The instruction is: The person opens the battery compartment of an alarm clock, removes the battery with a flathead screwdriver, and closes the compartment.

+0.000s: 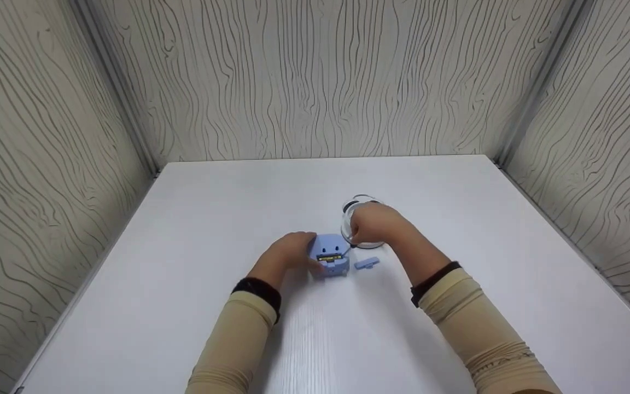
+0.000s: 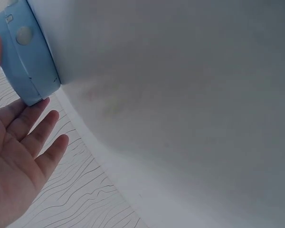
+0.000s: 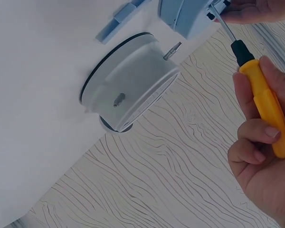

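Note:
A light-blue device [image 1: 327,239] with a face-like front sits on the white table. A battery [image 1: 330,258] shows in its opened slot. My left hand [image 1: 292,251] grips the device from the left, thumb at the near side and fingers at the far side. In my right hand [image 1: 378,223] is a screwdriver [image 3: 266,104] with a yellow handle, held between thumb and curled fingers. Its metal tip meets the device near the slot. The small blue cover [image 1: 367,262] lies loose on the table, just right of the device.
Behind and partly under my right hand stands a round white container [image 3: 133,76], with small metal bits on its side. The white table [image 1: 211,219] is bounded by wood-patterned panels [image 1: 315,82] at the back and sides.

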`<act>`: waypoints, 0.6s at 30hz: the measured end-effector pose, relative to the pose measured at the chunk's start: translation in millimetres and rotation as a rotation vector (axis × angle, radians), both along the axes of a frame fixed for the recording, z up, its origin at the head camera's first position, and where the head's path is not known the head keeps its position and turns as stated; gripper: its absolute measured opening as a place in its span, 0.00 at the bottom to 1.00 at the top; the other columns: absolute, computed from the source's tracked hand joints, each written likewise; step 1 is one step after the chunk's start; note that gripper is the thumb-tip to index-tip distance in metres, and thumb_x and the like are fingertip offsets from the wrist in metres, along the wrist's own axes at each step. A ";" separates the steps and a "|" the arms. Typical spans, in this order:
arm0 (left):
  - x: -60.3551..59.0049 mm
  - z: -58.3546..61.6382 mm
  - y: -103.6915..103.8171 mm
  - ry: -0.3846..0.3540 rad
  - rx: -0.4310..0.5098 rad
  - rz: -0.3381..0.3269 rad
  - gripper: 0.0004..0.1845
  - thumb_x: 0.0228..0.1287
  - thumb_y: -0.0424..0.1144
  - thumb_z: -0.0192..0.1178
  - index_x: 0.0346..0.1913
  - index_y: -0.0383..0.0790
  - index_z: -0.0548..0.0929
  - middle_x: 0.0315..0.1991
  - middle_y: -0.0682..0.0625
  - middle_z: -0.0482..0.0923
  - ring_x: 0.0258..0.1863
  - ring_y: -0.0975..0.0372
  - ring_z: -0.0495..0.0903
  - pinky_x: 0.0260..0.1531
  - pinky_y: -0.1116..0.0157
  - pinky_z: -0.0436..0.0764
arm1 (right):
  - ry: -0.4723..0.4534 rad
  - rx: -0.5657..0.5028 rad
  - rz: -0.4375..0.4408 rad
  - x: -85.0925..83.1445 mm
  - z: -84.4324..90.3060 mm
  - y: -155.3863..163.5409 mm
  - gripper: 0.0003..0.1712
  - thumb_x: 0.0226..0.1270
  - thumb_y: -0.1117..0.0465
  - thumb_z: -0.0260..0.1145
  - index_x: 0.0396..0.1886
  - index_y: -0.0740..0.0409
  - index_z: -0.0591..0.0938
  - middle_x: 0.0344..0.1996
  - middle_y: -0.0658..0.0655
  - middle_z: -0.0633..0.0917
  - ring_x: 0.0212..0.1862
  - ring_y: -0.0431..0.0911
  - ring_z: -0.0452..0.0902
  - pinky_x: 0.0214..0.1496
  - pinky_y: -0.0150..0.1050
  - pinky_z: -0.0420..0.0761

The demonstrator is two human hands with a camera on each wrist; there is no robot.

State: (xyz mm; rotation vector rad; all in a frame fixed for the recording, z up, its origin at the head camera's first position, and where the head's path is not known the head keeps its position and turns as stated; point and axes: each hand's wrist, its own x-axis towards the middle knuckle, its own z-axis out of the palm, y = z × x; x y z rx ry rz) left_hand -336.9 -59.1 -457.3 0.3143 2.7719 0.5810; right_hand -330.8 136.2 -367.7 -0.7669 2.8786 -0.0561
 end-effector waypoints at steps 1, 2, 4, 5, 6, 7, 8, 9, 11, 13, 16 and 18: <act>-0.4 -0.3 -0.3 0.004 0.000 -0.008 0.48 0.42 0.53 0.72 0.67 0.41 0.63 0.64 0.46 0.65 0.65 0.54 0.62 0.64 0.58 0.59 | -0.003 -0.001 -0.002 -0.4 0.1 -0.3 0.08 0.50 0.56 0.69 0.17 0.52 0.85 0.13 0.45 0.76 0.19 0.42 0.67 0.23 0.36 0.69; -0.6 -0.4 -0.5 0.004 0.001 -0.010 0.48 0.42 0.53 0.72 0.67 0.41 0.62 0.64 0.46 0.65 0.65 0.54 0.61 0.64 0.58 0.59 | -0.013 -0.007 -0.006 -0.8 0.0 -0.4 0.07 0.51 0.56 0.69 0.18 0.52 0.85 0.13 0.45 0.77 0.20 0.42 0.68 0.24 0.36 0.70; -0.8 -0.8 -0.7 0.004 0.002 -0.012 0.48 0.42 0.53 0.71 0.67 0.41 0.62 0.64 0.46 0.65 0.65 0.54 0.61 0.64 0.58 0.58 | -0.032 -0.020 -0.016 -2.1 -0.7 0.7 0.06 0.51 0.56 0.69 0.20 0.51 0.85 0.15 0.46 0.79 0.21 0.42 0.70 0.26 0.37 0.72; -0.8 -0.8 -0.6 0.005 0.001 -0.012 0.48 0.42 0.53 0.71 0.67 0.42 0.62 0.64 0.46 0.65 0.65 0.54 0.61 0.65 0.58 0.58 | -0.045 -0.030 -0.021 -3.1 -1.4 1.7 0.06 0.52 0.56 0.69 0.21 0.51 0.85 0.16 0.46 0.80 0.22 0.43 0.71 0.27 0.37 0.73; -1.0 -1.0 -0.7 0.005 -0.001 -0.012 0.48 0.42 0.54 0.71 0.67 0.42 0.62 0.64 0.46 0.65 0.65 0.54 0.61 0.65 0.58 0.58 | -0.054 -0.040 -0.023 -4.7 -2.9 3.1 0.06 0.52 0.55 0.69 0.22 0.51 0.86 0.17 0.46 0.80 0.23 0.43 0.71 0.28 0.37 0.74; -0.8 -0.7 -0.7 0.005 -0.003 -0.011 0.48 0.42 0.54 0.71 0.67 0.42 0.62 0.65 0.46 0.64 0.65 0.54 0.60 0.65 0.58 0.58 | -0.063 -0.052 -0.026 -6.2 -4.5 5.1 0.06 0.52 0.55 0.69 0.22 0.51 0.86 0.17 0.46 0.80 0.24 0.43 0.72 0.28 0.37 0.74; -0.7 -0.7 -0.6 0.004 -0.005 -0.011 0.48 0.42 0.54 0.71 0.67 0.42 0.62 0.65 0.46 0.64 0.65 0.54 0.60 0.65 0.58 0.58 | -0.074 -0.065 -0.028 -7.6 -6.1 7.2 0.06 0.52 0.55 0.69 0.23 0.51 0.86 0.18 0.46 0.80 0.25 0.43 0.72 0.29 0.37 0.74; -0.7 -0.8 -0.5 0.001 -0.008 -0.009 0.48 0.42 0.54 0.71 0.67 0.42 0.62 0.65 0.46 0.64 0.65 0.54 0.60 0.65 0.58 0.58 | -0.085 -0.081 -0.032 -8.9 -7.8 9.4 0.05 0.53 0.55 0.69 0.23 0.51 0.86 0.18 0.47 0.81 0.25 0.43 0.73 0.30 0.37 0.74; -0.6 -0.5 -0.4 -0.002 -0.013 -0.004 0.48 0.42 0.54 0.71 0.67 0.43 0.62 0.65 0.47 0.64 0.65 0.54 0.60 0.65 0.58 0.58 | -0.111 -0.115 -0.039 -11.3 -11.0 13.6 0.05 0.53 0.55 0.69 0.23 0.50 0.85 0.19 0.47 0.81 0.26 0.43 0.73 0.30 0.37 0.74; -0.3 -0.4 -0.3 -0.007 -0.015 0.005 0.49 0.41 0.54 0.72 0.67 0.43 0.62 0.65 0.47 0.64 0.66 0.55 0.60 0.65 0.57 0.58 | -0.130 -0.147 -0.048 -12.8 -13.5 17.6 0.04 0.53 0.56 0.69 0.22 0.49 0.85 0.19 0.47 0.81 0.26 0.43 0.73 0.30 0.36 0.74; 0.1 -0.4 0.0 -0.007 -0.015 0.014 0.49 0.40 0.54 0.72 0.68 0.44 0.62 0.65 0.47 0.64 0.65 0.55 0.60 0.65 0.57 0.58 | -0.159 -0.188 -0.070 -14.5 -16.5 23.0 0.04 0.53 0.57 0.69 0.23 0.49 0.85 0.20 0.48 0.81 0.27 0.43 0.74 0.31 0.36 0.75; 0.4 -0.3 0.0 -0.007 -0.011 0.018 0.50 0.40 0.55 0.72 0.68 0.44 0.62 0.65 0.47 0.64 0.65 0.55 0.60 0.65 0.57 0.58 | -0.172 -0.204 -0.082 -15.8 -18.4 26.5 0.04 0.53 0.57 0.69 0.23 0.49 0.85 0.20 0.48 0.81 0.28 0.43 0.74 0.32 0.36 0.75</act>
